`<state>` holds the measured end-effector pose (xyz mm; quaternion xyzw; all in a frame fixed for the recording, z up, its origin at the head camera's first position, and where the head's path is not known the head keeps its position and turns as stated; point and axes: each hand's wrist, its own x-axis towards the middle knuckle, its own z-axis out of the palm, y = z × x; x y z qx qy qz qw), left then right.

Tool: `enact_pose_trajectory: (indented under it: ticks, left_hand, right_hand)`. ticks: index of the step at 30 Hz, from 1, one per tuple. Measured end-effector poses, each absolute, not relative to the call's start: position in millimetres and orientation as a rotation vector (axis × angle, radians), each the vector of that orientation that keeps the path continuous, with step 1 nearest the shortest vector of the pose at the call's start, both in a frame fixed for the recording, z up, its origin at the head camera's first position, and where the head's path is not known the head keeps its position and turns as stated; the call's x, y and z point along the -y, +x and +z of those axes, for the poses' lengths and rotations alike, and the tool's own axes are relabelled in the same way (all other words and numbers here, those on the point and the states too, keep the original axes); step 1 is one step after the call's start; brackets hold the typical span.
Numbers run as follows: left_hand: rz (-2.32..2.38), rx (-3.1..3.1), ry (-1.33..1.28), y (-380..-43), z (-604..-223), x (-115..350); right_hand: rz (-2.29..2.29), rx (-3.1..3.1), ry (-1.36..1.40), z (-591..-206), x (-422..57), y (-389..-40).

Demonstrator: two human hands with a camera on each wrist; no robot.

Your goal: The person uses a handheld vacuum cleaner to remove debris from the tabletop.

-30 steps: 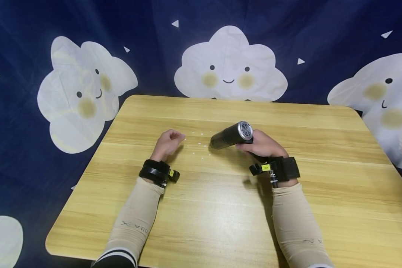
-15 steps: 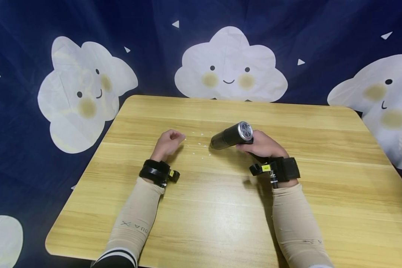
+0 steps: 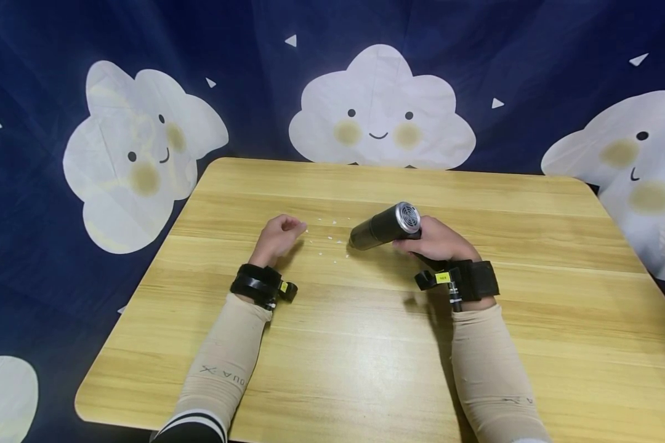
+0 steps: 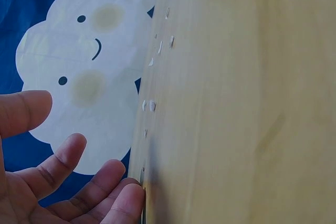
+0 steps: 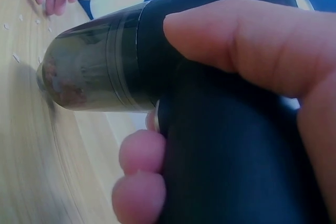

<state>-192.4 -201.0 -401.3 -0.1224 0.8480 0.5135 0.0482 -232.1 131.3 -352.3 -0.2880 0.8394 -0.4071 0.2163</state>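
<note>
My right hand grips the handle of a black handheld vacuum cleaner, with a silver vent at its rear. In the right wrist view, the thumb lies along the body and the fingers curl round the handle. The clear, smoky front cup tilts down, its nozzle close over the wood. Small white paper-like scraps lie scattered left of the nozzle. Beyond them my left hand holds nothing, its fingers loosely bent; the left wrist view shows the fingers spread beside the scraps.
A light wooden table with rounded corners lies under both arms. Behind it hangs a dark blue curtain printed with white smiling clouds. Each wrist wears a black strap with a small camera.
The vacuum cleaner and my right hand have shifted very slightly right and toward me. My left hand has stayed in place, and the scraps look much the same.
</note>
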Motion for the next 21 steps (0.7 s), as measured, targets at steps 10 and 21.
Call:
enact_pose_trajectory:
  ticks: [10,21]
  left_hand:
    - [1.579,-2.58,-0.379,-192,-401,201]
    - [1.576,-2.589,-0.38,-192,-402,201]
  right_hand:
    - [-1.116,-2.289,-0.838,-348,-129,-231]
    - [-1.104,-2.251,-0.865,-359,-133,-236]
